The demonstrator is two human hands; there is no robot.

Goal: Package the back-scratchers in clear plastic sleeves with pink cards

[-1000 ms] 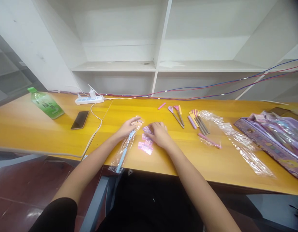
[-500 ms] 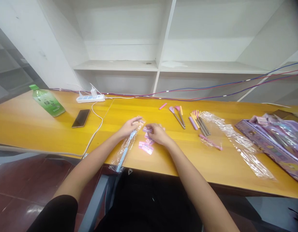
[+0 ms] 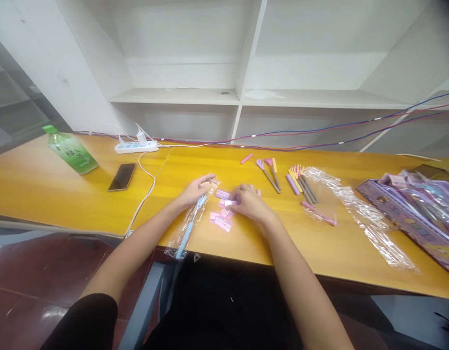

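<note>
My left hand [image 3: 194, 190] grips the open upper end of a clear plastic bag [image 3: 191, 214], index finger stretched along it. Inside lies a light blue back scratcher [image 3: 185, 239], its claw end under my fingers and its handle toward the table's front edge. My right hand [image 3: 249, 201] is closed, fingertips pinching a small card [image 3: 230, 203] with a whitish side up. Below and beside it lie several small pink and purple printed cards [image 3: 223, 222], partly overlapping and partly hidden by my right fingers.
Loose back scratchers [image 3: 268, 174] with purple and pink claws lie behind my right hand, more [image 3: 302, 183] farther right. Clear bags [image 3: 370, 226] and a purple printed pack [image 3: 403, 218] lie at right. A phone [image 3: 122, 177], green bottle [image 3: 72, 153] and power strip [image 3: 136, 147] sit left.
My right hand has shifted slightly right, and a card with a whitish side now shows at its fingertips. More of the cards are uncovered. My left hand stays on the bag.
</note>
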